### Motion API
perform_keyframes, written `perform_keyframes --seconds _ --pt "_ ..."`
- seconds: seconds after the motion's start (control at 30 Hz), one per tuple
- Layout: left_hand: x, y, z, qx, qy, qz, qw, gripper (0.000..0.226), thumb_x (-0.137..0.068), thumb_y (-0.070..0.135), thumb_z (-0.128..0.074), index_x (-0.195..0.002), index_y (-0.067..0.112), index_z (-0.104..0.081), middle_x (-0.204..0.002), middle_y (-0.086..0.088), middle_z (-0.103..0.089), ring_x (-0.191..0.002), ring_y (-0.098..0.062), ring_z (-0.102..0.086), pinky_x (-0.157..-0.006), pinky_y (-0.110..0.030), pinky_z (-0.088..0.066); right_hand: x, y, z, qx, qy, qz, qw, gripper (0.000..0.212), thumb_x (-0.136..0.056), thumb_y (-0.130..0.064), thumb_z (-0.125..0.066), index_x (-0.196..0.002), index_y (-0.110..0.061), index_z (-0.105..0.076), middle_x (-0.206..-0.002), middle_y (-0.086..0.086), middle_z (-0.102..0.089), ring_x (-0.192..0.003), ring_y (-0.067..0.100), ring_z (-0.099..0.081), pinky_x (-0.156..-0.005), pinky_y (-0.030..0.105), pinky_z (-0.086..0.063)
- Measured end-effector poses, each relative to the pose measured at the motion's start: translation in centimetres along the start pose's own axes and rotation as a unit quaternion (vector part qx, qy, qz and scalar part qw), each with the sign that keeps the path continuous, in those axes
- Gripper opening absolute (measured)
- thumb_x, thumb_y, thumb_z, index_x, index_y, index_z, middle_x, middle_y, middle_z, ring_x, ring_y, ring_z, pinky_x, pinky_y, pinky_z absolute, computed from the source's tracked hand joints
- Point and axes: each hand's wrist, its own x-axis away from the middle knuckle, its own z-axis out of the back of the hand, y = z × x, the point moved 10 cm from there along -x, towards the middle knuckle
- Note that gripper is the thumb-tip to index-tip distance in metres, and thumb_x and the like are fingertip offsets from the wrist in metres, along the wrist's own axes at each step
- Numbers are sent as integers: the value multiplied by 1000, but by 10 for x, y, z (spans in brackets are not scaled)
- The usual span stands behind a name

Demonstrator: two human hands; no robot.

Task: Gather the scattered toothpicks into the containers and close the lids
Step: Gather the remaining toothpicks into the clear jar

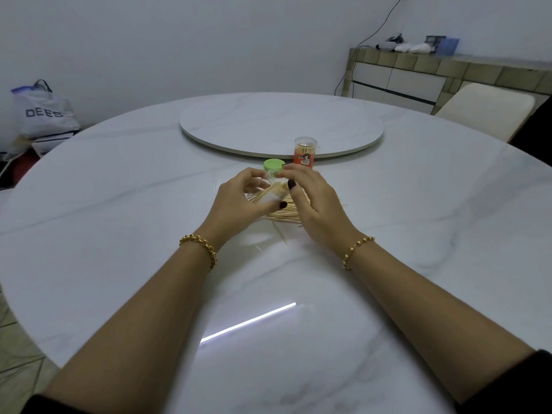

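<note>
My left hand (239,198) grips a clear container (270,192), tilted over the table, with toothpicks showing inside it. My right hand (310,201) hovers at the container's mouth with its fingers curled, apparently pinching toothpicks there; the fingertips are partly hidden. Under both hands lies a pile of loose toothpicks (283,216), with a stray one or two (280,233) nearer me. A green lid (273,164) lies just beyond my hands. A second container with a red label (304,152), full of toothpicks and capped with a clear lid, stands upright behind them.
The white marble round table (119,204) carries a raised turntable (280,127) at its centre. A cream chair (490,109) stands at the far right. A sideboard (418,76) lines the right wall and a shopping bag (41,112) sits on the floor at left.
</note>
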Motion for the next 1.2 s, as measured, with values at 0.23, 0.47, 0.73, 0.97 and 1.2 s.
perform_keyframes --seconds 0.23,0.47,0.73,0.97,1.2 --pt "0 -2 1 0 -6 13 1000 53 -67 28 -85 -112 21 -59 -95 18 -63 -96 -4 -60 -70 -3 -43 -7 16 25 -24 49 -33 998 21 -93 -8 -53 -102 -13 -71 -104 -4 -69 -99 -3 -57 -85 5 -38" --pt "-1 -8 2 3 -6 22 1000 53 -68 26 -85 -113 20 -59 -101 9 -63 -101 -9 -58 -64 -1 -42 -3 64 19 163 -116 -99 975 21 -90 -10 -60 -108 -14 -71 -110 6 -66 -105 22 -57 -88 17 -37" --pt "-1 -7 3 -7 0 20 1000 54 -67 30 -85 -113 21 -59 -102 9 -64 -100 -9 -59 -70 -5 -41 4 52 -10 281 -215 -88 931 58 -79 -56 -65 -128 -26 -57 -127 -2 -49 -120 18 -40 -99 42 -34" --pt "-1 -7 4 -8 1 23 1000 51 -67 28 -86 -111 23 -59 -97 16 -62 -101 -9 -59 -74 -8 -41 2 46 -8 290 -156 -44 943 31 -90 -38 -60 -116 -22 -67 -117 -1 -56 -114 19 -45 -97 38 -31" --pt "-1 -8 4 -14 3 21 1000 52 -67 28 -85 -113 22 -60 -97 16 -63 -100 -7 -59 -73 -8 -40 0 39 -6 308 -98 -4 946 20 -94 -24 -55 -103 -16 -72 -104 1 -64 -103 24 -53 -88 38 -33"
